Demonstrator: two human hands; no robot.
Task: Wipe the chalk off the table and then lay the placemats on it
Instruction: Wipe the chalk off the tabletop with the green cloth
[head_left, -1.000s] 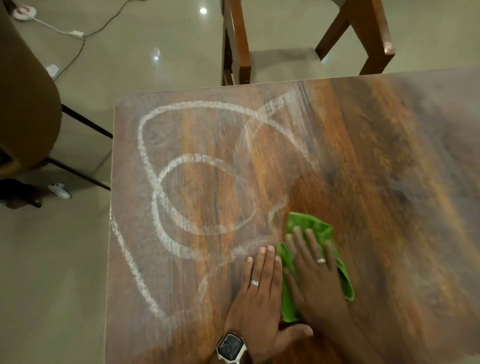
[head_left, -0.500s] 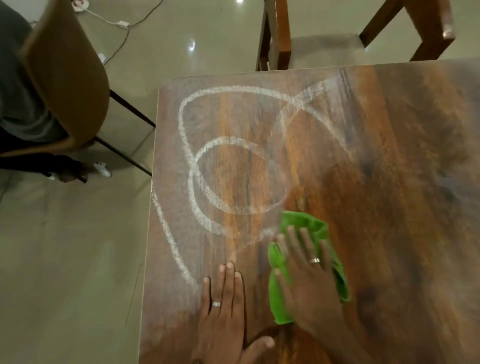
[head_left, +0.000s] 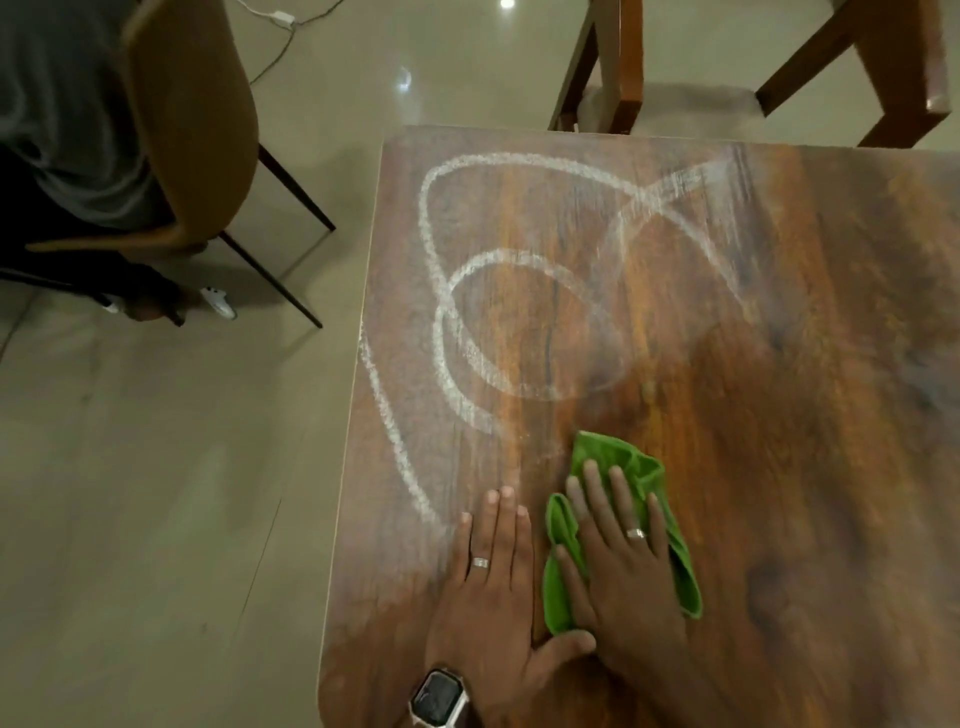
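Note:
White chalk loops (head_left: 447, 332) cover the left part of the dark wooden table (head_left: 779, 395); the right part looks wiped, with faint smears. A green cloth (head_left: 639, 462) lies near the front of the table, pressed flat under my right hand (head_left: 618, 561), whose fingers are spread over it. My left hand (head_left: 493, 587) rests flat on the bare wood just left of the cloth, fingers together, thumb out toward the cloth, a watch on its wrist. No placemats are in view.
A wooden chair (head_left: 623, 62) stands at the table's far edge. To the left, a person (head_left: 57, 104) sits in a tan chair (head_left: 197, 130) on the tiled floor, close to the table's left edge. A cable and adapter (head_left: 283, 18) lie on the floor.
The view has shifted, so the table sits further right in frame. Both hands stay side by side; the chalk arc just left of the cloth looks fainter.

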